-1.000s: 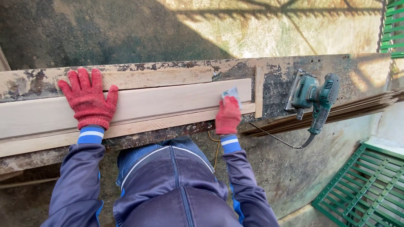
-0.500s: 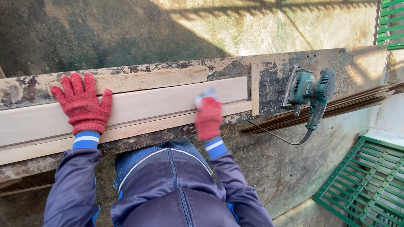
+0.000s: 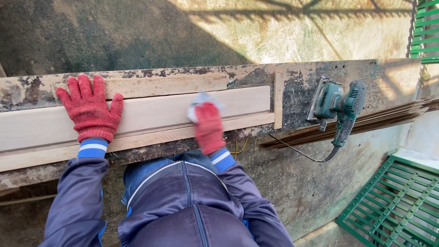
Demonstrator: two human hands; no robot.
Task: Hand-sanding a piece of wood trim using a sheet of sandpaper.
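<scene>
on plank (image 3: 151,112): left hand (image 3: 89,110) flat; right hand (image 3: 208,126) pressing sandpaper (image 3: 201,101)

You are working in red knitted cloth gloves, fuzzy and matt, on your left hand (image 3: 90,111) and right hand (image 3: 208,127). The pale wooden board (image 3: 151,114) is looking smooth and bare (its grain is barely showing). The worktop (image 3: 297,91) is showing rough, stained, flaking wood. The sander (image 3: 339,107) is wearing matt green plastic.
</scene>
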